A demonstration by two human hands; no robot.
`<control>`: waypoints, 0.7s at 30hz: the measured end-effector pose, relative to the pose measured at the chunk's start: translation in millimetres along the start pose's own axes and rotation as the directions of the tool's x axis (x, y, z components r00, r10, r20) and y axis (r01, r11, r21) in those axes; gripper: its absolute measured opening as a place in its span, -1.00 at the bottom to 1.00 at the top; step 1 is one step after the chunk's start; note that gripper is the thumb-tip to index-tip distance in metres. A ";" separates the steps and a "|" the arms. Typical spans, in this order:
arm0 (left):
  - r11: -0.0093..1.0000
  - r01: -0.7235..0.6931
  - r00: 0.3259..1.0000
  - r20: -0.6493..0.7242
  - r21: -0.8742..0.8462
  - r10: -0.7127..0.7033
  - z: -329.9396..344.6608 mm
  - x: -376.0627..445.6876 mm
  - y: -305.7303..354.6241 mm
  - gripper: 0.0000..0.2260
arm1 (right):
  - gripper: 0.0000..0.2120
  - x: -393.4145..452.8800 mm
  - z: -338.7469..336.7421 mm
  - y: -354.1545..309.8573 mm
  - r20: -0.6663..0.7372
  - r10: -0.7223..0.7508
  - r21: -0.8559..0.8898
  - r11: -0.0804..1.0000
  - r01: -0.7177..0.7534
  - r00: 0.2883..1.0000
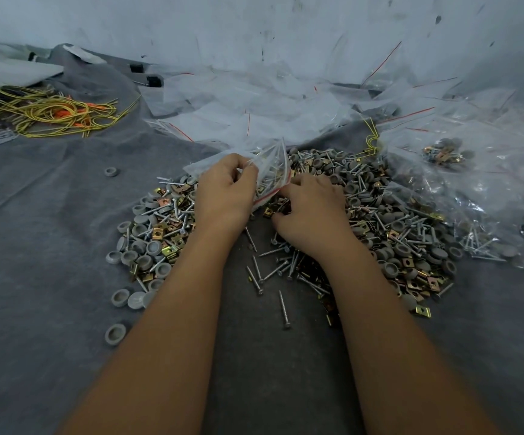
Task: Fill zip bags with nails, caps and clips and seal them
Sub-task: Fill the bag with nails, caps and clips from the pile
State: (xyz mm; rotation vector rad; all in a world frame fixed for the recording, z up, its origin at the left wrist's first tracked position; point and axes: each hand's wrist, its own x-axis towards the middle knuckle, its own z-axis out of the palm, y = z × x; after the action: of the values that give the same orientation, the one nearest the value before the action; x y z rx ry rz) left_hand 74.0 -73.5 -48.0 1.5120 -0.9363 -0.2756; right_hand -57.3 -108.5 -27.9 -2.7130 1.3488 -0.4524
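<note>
A broad heap of silver nails, grey round caps (143, 229) and brass clips (431, 282) covers the grey cloth in the middle. My left hand (224, 191) pinches a clear zip bag (273, 171) with a red seal strip, held tilted over the heap; a few nails show inside it. Just right of the bag's mouth, my right hand (312, 211) rests palm down on the heap with fingers curled among brass clips (270, 211); what it grips is hidden. Loose nails (285, 309) lie between my forearms.
Empty clear zip bags (254, 102) are piled at the back. Filled bags (445, 153) lie at the right. A tangle of yellow and orange wires (56, 113) sits at the back left. Stray caps (115, 334) dot the grey cloth (50, 215). A scuffed white wall rises behind.
</note>
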 end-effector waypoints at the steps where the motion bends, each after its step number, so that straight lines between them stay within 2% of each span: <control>1: 1.000 0.001 1.000 0.000 -0.001 -0.001 0.2 -0.2 0.0 -0.83 | -0.64 -0.2 -0.5 -0.2 -0.013 -0.005 0.006 1.000 0.005 1.000; 7: 1.000 -0.001 1.000 0.000 -0.013 0.001 -0.1 0.5 -1.0 -0.81 | -0.82 0.7 -4.2 -1.0 -0.077 -0.007 0.063 0.998 0.012 0.997; 11: 1.000 -0.015 1.000 -0.001 0.003 0.015 0.1 0.3 -1.3 -0.79 | -0.86 1.9 -2.4 0.2 -0.138 -0.011 0.106 0.994 0.025 0.990; 15: 1.000 -0.019 1.000 0.000 -0.002 0.019 -0.4 0.5 -1.3 -0.79 | -0.87 2.5 -3.9 0.7 -0.239 0.050 0.271 0.962 0.017 0.970; 18: 1.000 -0.005 1.000 0.004 -0.004 0.005 -1.1 0.5 -0.4 -0.80 | -0.94 0.8 -5.7 -0.5 -0.283 0.148 0.442 0.897 -0.008 0.948; 21: 1.000 -0.007 1.000 0.004 0.021 0.007 -1.1 -0.5 -0.3 -0.81 | -0.97 -1.1 -8.0 -2.2 -0.364 0.218 0.539 0.842 0.014 0.906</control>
State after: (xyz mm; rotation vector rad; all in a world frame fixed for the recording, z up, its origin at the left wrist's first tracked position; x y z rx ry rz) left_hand 74.5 -72.4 -48.2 1.5278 -0.9501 -0.2651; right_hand -58.6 -105.8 -20.1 -2.1374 1.1983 -1.2421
